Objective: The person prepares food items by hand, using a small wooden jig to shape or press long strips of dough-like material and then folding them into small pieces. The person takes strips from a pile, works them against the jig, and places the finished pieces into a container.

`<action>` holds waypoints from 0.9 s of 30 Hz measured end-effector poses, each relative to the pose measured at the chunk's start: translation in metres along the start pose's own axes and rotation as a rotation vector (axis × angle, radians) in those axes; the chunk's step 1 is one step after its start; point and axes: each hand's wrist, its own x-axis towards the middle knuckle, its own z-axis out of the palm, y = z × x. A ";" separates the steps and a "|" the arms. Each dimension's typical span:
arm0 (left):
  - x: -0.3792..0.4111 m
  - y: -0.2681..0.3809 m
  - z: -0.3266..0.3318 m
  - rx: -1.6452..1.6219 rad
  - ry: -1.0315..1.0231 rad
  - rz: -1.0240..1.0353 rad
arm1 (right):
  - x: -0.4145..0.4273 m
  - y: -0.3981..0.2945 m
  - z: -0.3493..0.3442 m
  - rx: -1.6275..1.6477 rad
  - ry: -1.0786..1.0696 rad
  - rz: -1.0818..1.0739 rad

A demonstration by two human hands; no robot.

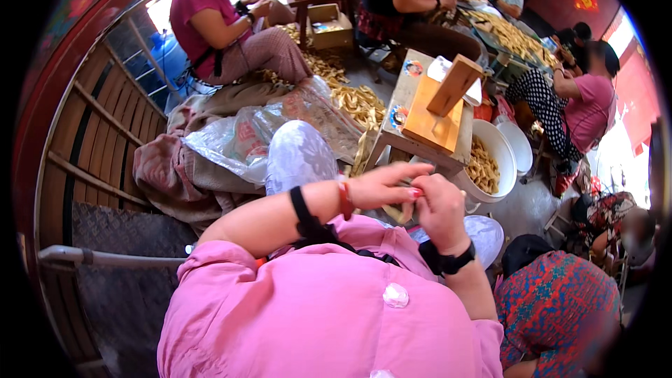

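Observation:
My left hand (386, 185) reaches across in front of my chest, fingers stretched out, its tips meeting my right hand. The fingers of my right hand (443, 207) are curled together at a pale yellow strip (401, 213), which hangs down below both hands. Whether my left fingers also grip the strip is hidden. Just beyond my hands stands a low wooden stool (391, 134). On it lies a flat wooden board (433, 128) with an upright wooden block (454, 85). A white bucket (506, 189) beside the stool contains folded yellowish-brown pieces (483, 168).
Loose yellow strips (359, 102) lie in a heap on the floor. Clear plastic sheeting (236, 136) and a blanket (157, 168) are at my left, near a metal rail (110, 257). Several people sit around; one in patterned clothing (562, 304) is close at my right.

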 end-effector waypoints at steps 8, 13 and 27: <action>-0.010 0.010 -0.059 0.203 0.048 -0.213 | -0.031 0.048 -0.029 0.235 -0.193 0.317; -0.027 -0.036 -0.055 -0.169 -0.055 -0.295 | -0.025 0.049 -0.010 0.184 -0.208 0.156; 0.013 -0.042 -0.025 -0.393 -0.282 -0.458 | -0.024 0.052 -0.016 -0.122 -0.284 -0.091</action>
